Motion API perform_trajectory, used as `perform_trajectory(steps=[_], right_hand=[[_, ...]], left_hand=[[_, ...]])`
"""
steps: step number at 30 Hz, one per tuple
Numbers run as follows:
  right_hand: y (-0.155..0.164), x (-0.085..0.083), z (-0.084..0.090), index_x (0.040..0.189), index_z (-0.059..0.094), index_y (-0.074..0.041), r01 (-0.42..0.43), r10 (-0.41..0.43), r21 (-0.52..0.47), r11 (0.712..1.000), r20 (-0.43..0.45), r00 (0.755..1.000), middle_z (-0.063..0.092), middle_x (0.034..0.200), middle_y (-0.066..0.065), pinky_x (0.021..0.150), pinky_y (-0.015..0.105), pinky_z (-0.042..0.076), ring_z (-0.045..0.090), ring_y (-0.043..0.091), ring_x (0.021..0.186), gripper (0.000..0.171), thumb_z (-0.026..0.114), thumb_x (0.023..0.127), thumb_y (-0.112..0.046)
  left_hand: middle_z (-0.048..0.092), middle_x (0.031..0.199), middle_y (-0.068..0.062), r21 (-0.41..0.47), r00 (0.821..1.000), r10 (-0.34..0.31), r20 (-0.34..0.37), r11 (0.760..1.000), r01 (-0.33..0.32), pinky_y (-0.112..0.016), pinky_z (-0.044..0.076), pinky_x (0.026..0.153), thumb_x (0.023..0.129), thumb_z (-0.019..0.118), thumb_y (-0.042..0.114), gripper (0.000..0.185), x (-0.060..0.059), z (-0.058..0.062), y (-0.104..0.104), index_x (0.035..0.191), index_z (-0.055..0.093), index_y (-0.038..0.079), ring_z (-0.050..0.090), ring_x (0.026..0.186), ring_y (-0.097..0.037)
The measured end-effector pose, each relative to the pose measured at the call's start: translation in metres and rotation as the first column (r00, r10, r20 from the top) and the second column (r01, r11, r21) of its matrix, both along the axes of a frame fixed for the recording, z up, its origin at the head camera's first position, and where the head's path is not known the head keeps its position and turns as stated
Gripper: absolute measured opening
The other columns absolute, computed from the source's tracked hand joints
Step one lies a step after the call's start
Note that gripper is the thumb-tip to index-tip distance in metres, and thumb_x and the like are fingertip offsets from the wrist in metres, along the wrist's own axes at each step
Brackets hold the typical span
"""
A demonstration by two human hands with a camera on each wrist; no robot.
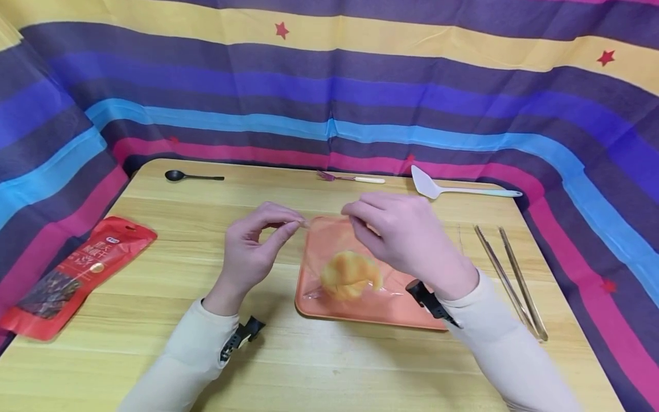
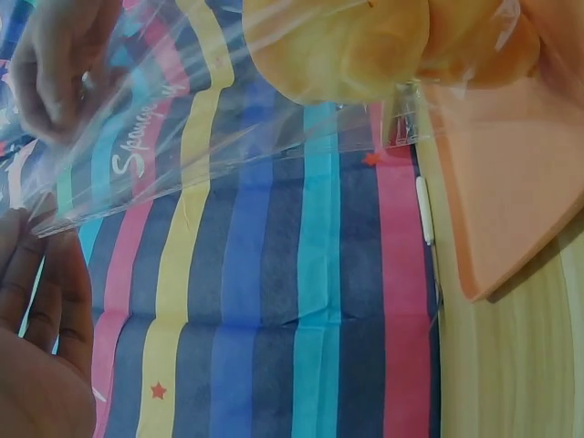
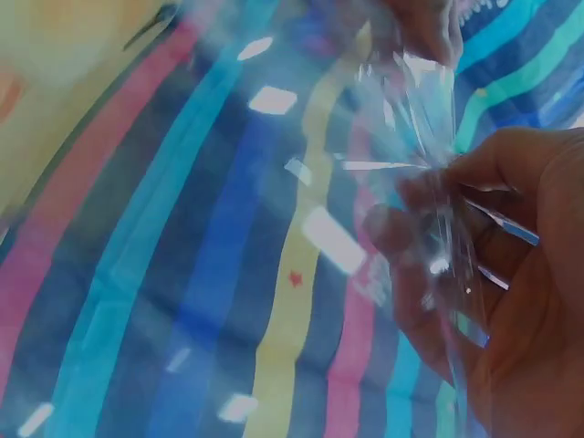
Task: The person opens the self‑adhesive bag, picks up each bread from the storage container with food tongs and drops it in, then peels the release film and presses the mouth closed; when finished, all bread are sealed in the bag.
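A clear plastic bag (image 2: 219,155) with a round, golden bread bun (image 1: 350,276) in it hangs between my hands, its top edge drawn out in the left wrist view. My left hand (image 1: 259,237) pinches one corner of the bag between thumb and fingertips. Opposite it, my right hand (image 1: 407,237) grips the other side of the bag's edge; in the right wrist view the film (image 3: 444,210) is bunched between thumb and fingers. Below the bun in the head view is an orange tray (image 1: 334,316). White lettering on the film reads partly "Sponge".
A red snack packet (image 1: 95,272) lies at the left. Along the far edge are a black spoon (image 1: 176,175), a fork with a pale handle (image 1: 368,180) and a white spatula (image 1: 425,183). Metal tongs (image 1: 521,280) lie right of the tray. Striped cloth (image 1: 329,86) hangs behind the table.
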State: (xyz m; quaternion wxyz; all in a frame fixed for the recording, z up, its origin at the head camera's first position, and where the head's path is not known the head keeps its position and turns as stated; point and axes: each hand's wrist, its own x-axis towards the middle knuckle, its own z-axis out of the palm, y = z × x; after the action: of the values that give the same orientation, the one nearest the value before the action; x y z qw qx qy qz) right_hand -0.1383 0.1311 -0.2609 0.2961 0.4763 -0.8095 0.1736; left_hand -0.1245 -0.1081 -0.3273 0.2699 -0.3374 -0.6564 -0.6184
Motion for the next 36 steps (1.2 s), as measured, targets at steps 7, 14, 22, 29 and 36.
perform_trajectory(steps=[7,14,22,29,36], right_hand=[[0.022,0.003,0.003,0.091,0.071,-0.01,0.064,-0.065,0.031,0.997,0.033,0.997,0.065,0.077,-0.004,0.049,0.029,0.049,0.06,0.008,0.064,0.009,0.065,0.087,-0.005],[0.04,0.005,0.006,0.092,0.072,-0.008,0.095,-0.096,0.044,0.995,0.027,0.995,0.067,0.079,-0.003,0.049,0.031,0.05,0.061,0.01,0.063,0.013,0.068,0.082,-0.001],[0.066,0.005,0.004,0.092,0.071,-0.006,0.069,-0.068,-0.014,0.998,0.038,0.997,0.068,0.082,0.0,0.056,0.032,0.054,0.063,0.013,0.067,0.027,0.075,0.071,0.011],[0.078,0.005,0.004,0.099,0.074,-0.006,0.032,-0.026,-0.05,0.998,0.116,0.993,0.07,0.089,-0.002,0.071,0.026,0.054,0.066,0.013,0.077,0.038,0.081,0.068,0.016],[0.088,0.004,0.0,0.103,0.075,-0.005,0.031,-0.019,-0.072,0.997,0.153,0.988,0.072,0.093,-0.001,0.075,0.014,0.047,0.065,0.012,0.079,0.042,0.076,0.069,0.021]], left_hand=[[0.07,0.088,-0.012,-0.005,1.0,0.004,0.001,1.0,-0.004,-0.027,0.055,0.075,0.091,0.067,-0.001,0.006,-0.001,-0.002,-0.002,0.093,0.071,-0.006,0.065,0.085,-0.019],[0.07,0.086,-0.013,0.024,1.0,0.007,0.0,1.0,-0.007,-0.027,0.055,0.074,0.09,0.067,-0.005,0.005,-0.002,-0.003,-0.004,0.091,0.07,-0.008,0.066,0.084,-0.02],[0.07,0.086,-0.014,0.039,1.0,0.012,0.017,0.999,-0.013,-0.027,0.054,0.074,0.092,0.067,-0.001,0.008,-0.003,-0.003,-0.006,0.091,0.07,-0.008,0.066,0.084,-0.021],[0.07,0.085,-0.015,0.059,1.0,0.0,0.019,0.998,-0.001,-0.027,0.054,0.073,0.09,0.066,-0.005,0.005,-0.004,-0.004,-0.005,0.091,0.07,-0.008,0.065,0.08,-0.02],[0.071,0.085,-0.013,0.07,0.999,0.012,0.041,0.997,-0.015,-0.026,0.053,0.07,0.087,0.065,-0.011,0.007,-0.003,-0.006,-0.004,0.092,0.07,-0.008,0.063,0.075,-0.017]])
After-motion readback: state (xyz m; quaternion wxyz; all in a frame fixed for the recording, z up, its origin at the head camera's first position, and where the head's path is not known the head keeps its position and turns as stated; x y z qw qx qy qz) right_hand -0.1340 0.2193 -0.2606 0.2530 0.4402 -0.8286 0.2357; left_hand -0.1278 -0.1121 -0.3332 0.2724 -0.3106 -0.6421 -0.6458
